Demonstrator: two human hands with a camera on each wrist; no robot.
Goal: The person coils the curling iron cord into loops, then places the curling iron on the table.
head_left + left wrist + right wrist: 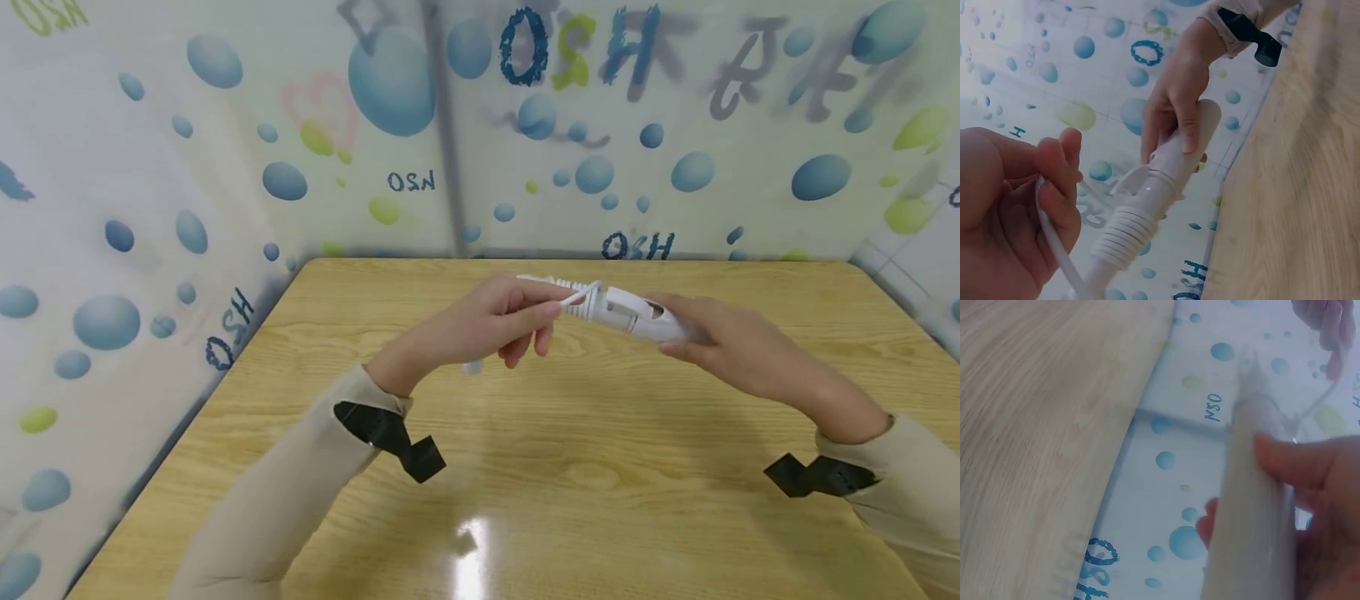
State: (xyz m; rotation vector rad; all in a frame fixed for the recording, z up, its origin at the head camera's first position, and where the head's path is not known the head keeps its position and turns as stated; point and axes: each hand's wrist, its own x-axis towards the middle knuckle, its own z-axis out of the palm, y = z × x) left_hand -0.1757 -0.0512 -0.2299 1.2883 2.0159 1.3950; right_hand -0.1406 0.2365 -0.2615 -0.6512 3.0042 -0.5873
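A white curling iron (633, 321) is held above the table, tilted, its clamp lever facing up. My right hand (750, 346) grips the handle, thumb on one side; in the right wrist view the handle (1250, 525) fills the palm. White cord (1124, 237) is wound in several coils around the barrel. With thumb and index finger my left hand (495, 321) pinches a loose length of this cord beside the coils; its other fingers hang curled. A small pale piece (472, 367) shows just below the left hand.
The wood-grain table (570, 475) spreads under both hands. A patterned cloth wall (480, 150) with blue and green dots stands behind it and along the left side. Black wrist cameras (423, 458) are strapped over the beige sleeves.
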